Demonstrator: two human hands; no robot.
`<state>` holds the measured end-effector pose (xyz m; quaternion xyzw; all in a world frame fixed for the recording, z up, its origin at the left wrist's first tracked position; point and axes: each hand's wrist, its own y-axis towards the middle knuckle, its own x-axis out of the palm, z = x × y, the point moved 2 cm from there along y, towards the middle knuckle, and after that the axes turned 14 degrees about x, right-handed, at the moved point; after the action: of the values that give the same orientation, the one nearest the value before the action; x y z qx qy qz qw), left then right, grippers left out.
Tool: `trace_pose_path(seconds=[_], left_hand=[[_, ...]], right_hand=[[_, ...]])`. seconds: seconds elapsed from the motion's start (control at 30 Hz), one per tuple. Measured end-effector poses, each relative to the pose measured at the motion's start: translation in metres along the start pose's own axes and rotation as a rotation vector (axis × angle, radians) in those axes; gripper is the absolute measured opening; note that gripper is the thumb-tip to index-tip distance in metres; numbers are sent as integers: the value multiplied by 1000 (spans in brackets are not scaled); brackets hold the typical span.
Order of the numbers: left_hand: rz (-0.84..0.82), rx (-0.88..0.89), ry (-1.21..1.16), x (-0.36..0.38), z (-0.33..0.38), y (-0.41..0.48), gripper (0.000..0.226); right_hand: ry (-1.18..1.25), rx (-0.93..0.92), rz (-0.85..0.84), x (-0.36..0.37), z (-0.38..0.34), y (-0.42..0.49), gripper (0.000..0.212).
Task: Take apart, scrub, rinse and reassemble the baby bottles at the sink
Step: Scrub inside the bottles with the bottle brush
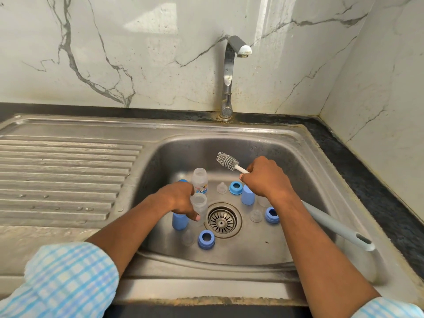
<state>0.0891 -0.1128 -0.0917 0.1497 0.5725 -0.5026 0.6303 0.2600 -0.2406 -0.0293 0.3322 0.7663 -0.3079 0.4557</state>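
Left: the left hand (181,200) has its fingers curled round a clear bottle (198,204), whose open mouth faces up, just left of the drain (222,220). I cannot tell if the bottle touches the basin floor.
Right: the right hand (263,177) is closed round the white stem of the bottle brush (227,160). The grey bristle head points to the back left, above the basin. The grey handle passes under the forearm to the right rim.
Behind the left hand: a printed bottle (200,181) stands upright with no top.
Caps: one blue cap (248,195) stands just below the right hand. A second blue cap (180,220) is partly hidden under the left hand.
Around the drain: three blue rings (235,188) lie flat, with small clear nipples (256,215) near them.
Place: all parts are inside the steel sink (229,258). The tap (229,76) is behind it and the draining board (64,175) is on the left.
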Motion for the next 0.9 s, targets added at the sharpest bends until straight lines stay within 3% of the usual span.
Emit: trace_pose_path(seconds=[0.2,0.4,0.57,0.77,0.9], left_hand=[[89,-44,80,4,3,13,69],[264,-4,-65,-11,0,4,53],[495,83,-174,-32,0,-20,43],[653,251,-184,-34,16,-43,62],[727,253,-111,-35,19,-50,65]], right_hand=[[-22,-93,-63,-7,-9,-11,15],[2,-202,-174,-18,-12,-22,41],[40,-241,-119,-33,-13,-28,20],[31,-267,-125,-39,-16,-40,17],[6,-283,-82,-45,-16,-47,12]])
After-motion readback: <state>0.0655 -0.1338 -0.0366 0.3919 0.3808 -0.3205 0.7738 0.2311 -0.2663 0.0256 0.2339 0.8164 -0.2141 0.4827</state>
